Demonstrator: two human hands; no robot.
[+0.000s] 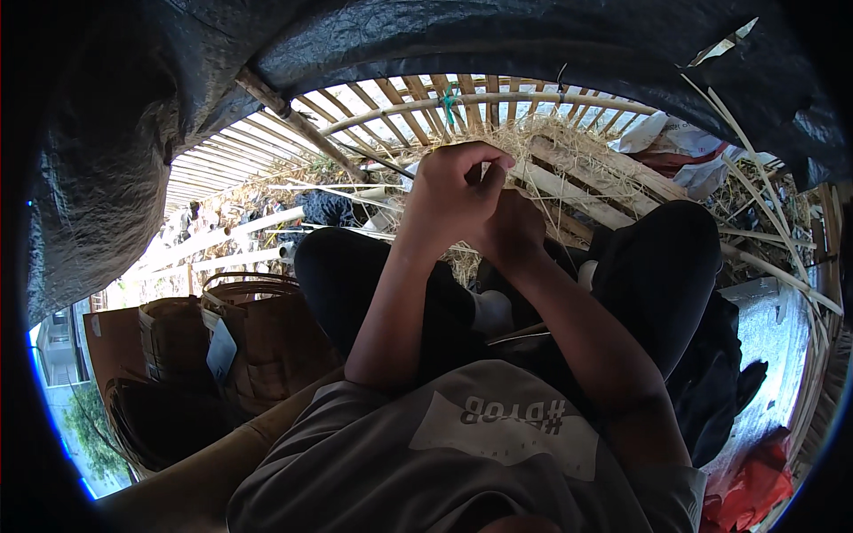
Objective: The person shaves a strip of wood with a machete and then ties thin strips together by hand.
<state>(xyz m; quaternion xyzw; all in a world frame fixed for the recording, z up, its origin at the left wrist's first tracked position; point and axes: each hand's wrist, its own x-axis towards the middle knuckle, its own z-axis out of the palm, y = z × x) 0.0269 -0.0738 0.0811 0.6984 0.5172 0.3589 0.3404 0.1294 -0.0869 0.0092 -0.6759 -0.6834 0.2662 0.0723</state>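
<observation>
My left hand [451,191] is raised in front of my knees, its fingers curled round with the thumb side toward the right. Right beside it and slightly lower, my right hand [515,229] is closed and touches or overlaps the left. Whatever lies inside the fingers is hidden. A thin dark strip [384,162] runs from the upper left to the edge of my left hand; I cannot tell if it is held or lies behind. My legs, in dark trousers [657,275], are folded on both sides of the hands.
Woven baskets [275,338] stand at my left beside a thick bamboo pole [240,444]. Ahead are straw and shavings [569,142], wooden planks [613,169] and a slatted bamboo fence [409,107]. A dark tarp [426,40] hangs overhead. Long pale strips [764,204] and a red plastic bag [755,484] are at right.
</observation>
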